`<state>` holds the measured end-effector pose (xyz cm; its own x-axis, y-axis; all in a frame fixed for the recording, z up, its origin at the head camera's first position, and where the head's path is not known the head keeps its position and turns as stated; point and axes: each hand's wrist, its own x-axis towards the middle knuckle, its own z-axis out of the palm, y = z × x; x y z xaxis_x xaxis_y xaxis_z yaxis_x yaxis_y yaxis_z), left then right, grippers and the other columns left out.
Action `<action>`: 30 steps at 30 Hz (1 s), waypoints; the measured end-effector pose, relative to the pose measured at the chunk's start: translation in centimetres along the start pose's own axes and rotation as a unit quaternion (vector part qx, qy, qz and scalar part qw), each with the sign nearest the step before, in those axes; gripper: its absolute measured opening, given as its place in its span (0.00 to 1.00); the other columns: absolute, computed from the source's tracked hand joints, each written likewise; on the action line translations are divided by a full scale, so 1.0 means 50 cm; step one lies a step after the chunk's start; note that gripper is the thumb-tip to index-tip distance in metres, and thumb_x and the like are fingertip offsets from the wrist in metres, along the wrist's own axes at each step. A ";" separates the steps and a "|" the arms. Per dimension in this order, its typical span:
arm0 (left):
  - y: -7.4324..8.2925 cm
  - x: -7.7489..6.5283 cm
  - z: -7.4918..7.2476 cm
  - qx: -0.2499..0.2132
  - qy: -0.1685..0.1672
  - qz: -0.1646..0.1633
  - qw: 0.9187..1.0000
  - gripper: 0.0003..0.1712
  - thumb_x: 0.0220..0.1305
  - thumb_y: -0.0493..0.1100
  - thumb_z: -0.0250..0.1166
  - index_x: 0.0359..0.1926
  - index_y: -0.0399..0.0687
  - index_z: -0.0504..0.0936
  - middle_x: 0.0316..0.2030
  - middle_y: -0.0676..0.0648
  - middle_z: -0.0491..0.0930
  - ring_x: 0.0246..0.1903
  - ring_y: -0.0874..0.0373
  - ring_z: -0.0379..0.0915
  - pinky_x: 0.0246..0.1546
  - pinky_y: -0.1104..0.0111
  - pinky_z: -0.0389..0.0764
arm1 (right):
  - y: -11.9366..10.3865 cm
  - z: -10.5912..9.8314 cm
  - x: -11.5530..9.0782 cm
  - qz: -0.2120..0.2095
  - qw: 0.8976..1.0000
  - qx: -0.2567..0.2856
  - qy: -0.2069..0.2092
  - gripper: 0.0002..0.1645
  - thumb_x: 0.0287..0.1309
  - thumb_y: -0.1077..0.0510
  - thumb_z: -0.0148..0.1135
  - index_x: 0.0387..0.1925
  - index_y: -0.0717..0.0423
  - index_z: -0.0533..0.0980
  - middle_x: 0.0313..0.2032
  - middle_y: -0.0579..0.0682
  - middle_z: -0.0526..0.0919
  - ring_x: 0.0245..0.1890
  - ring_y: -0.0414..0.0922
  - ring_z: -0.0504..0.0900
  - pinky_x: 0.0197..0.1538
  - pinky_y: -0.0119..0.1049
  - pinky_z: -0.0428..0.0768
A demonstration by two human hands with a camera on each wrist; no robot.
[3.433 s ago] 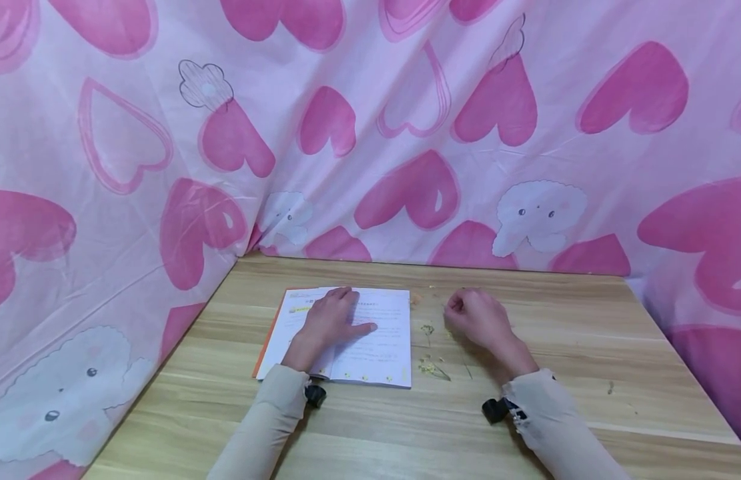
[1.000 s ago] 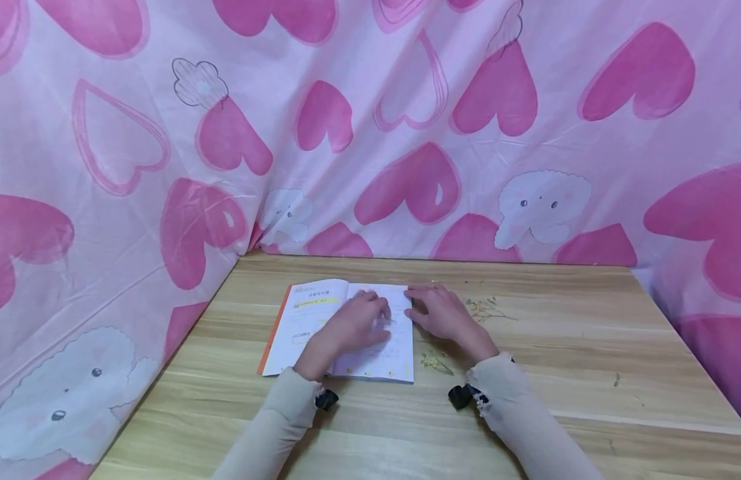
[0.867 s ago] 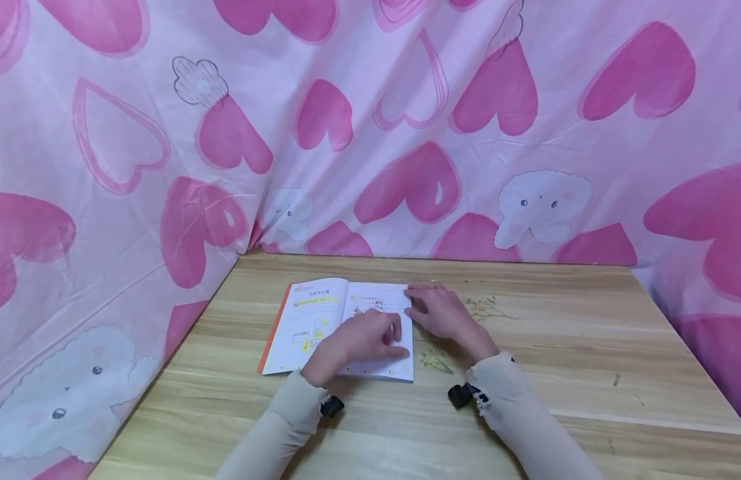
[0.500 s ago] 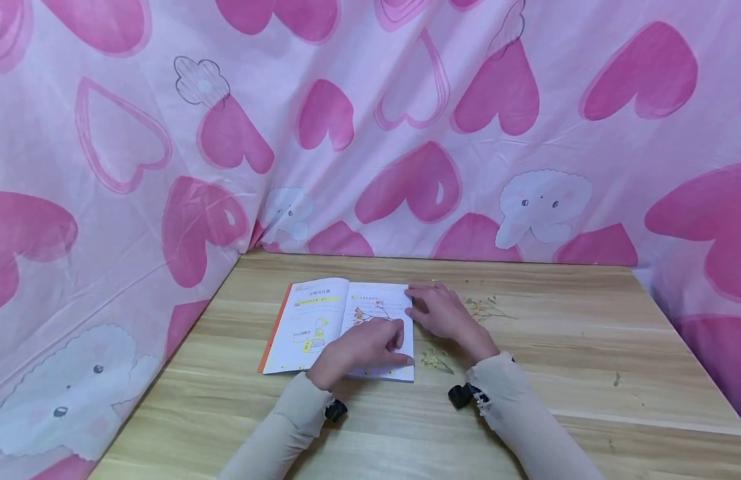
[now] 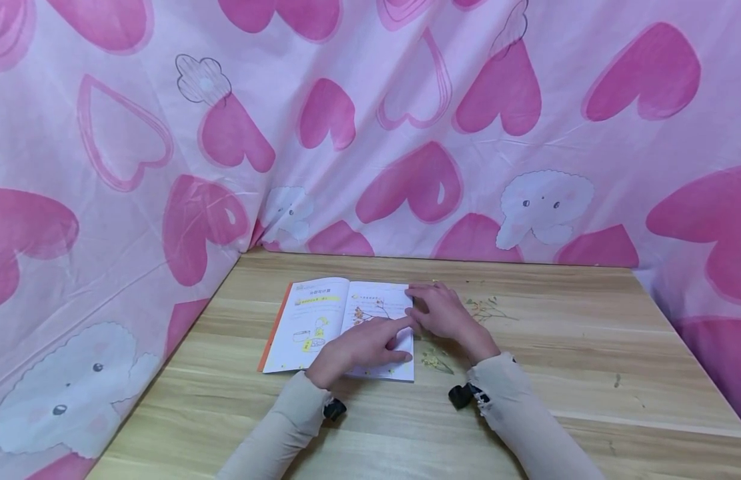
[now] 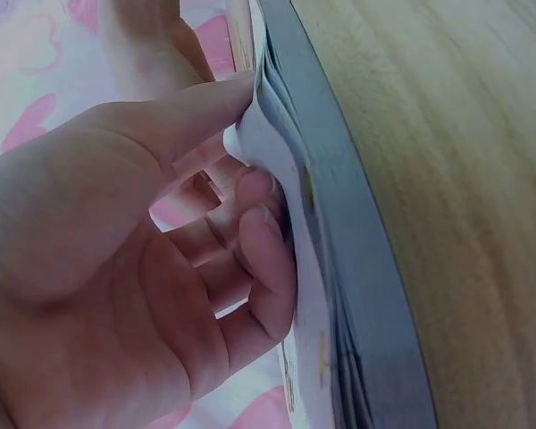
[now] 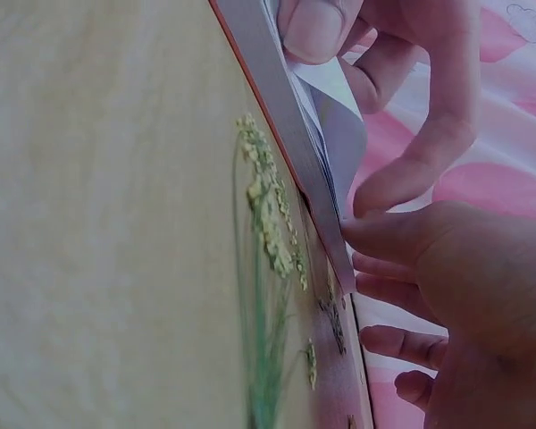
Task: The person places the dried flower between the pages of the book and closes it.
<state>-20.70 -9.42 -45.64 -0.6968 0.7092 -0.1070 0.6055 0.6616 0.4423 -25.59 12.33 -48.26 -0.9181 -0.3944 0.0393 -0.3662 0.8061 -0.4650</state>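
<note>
An open book with an orange cover edge lies on the table; a dried orange flower sprig rests on its right page. My left hand lies over that page, index finger stretched to the right edge near the other hand. In the left wrist view its other fingers curl against the paper and the thumb touches the page edge. My right hand is at the book's upper right corner; the right wrist view shows its thumb touching the edge, close to a curled-up page.
Right of the book lie a yellow-flowered dried sprig and another orange-flowered sprig, with small bits scattered on the wooden table. A pink heart-patterned cloth hangs behind and to the sides.
The book's right page now shows the orange sprig, first hidden under another page. My left hand moved right and down, then stretched its index finger. My right hand came left to the book's corner.
</note>
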 end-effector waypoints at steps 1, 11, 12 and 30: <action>0.000 0.000 -0.001 -0.003 0.000 0.004 1.000 0.27 0.75 0.52 0.72 0.69 0.61 0.75 0.27 0.56 0.74 0.29 0.64 0.69 0.32 0.71 0.70 | 0.000 0.001 0.001 0.000 1.000 0.001 0.001 0.31 0.75 0.49 0.68 0.74 0.50 0.76 0.78 0.53 0.74 0.77 0.62 0.69 0.77 0.67 0.65; -0.004 0.004 -0.004 -0.019 0.004 0.023 1.000 0.21 0.74 0.51 0.72 0.63 0.57 0.81 0.27 0.54 0.79 0.27 0.66 0.71 0.31 0.73 0.72 | 0.004 0.004 0.002 -0.013 1.000 0.003 0.013 0.30 0.73 0.49 0.69 0.72 0.51 0.78 0.76 0.54 0.76 0.80 0.61 0.68 0.83 0.70 0.54; -0.004 0.004 -0.003 -0.020 0.002 0.019 1.000 0.24 0.73 0.53 0.73 0.65 0.58 0.80 0.26 0.54 0.78 0.26 0.66 0.71 0.30 0.73 0.71 | 0.005 0.004 0.002 -0.011 1.000 0.004 0.012 0.30 0.74 0.49 0.69 0.72 0.51 0.78 0.76 0.54 0.76 0.80 0.61 0.68 0.83 0.69 0.54; -0.003 0.005 -0.009 -0.020 -0.006 0.003 1.000 0.25 0.76 0.47 0.70 0.70 0.56 0.79 0.26 0.55 0.76 0.27 0.65 0.68 0.35 0.73 0.70 | 0.009 0.006 0.000 -0.006 0.998 0.020 0.055 0.27 0.78 0.56 0.60 0.74 0.56 0.75 0.73 0.58 0.79 0.77 0.62 0.72 0.80 0.68 0.61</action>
<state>-21.14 -9.46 -45.35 -0.6882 0.7163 -0.1154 0.5939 0.6475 0.4775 -25.73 12.56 -48.71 -0.9258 -0.3510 0.1403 -0.3723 0.7829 -0.4985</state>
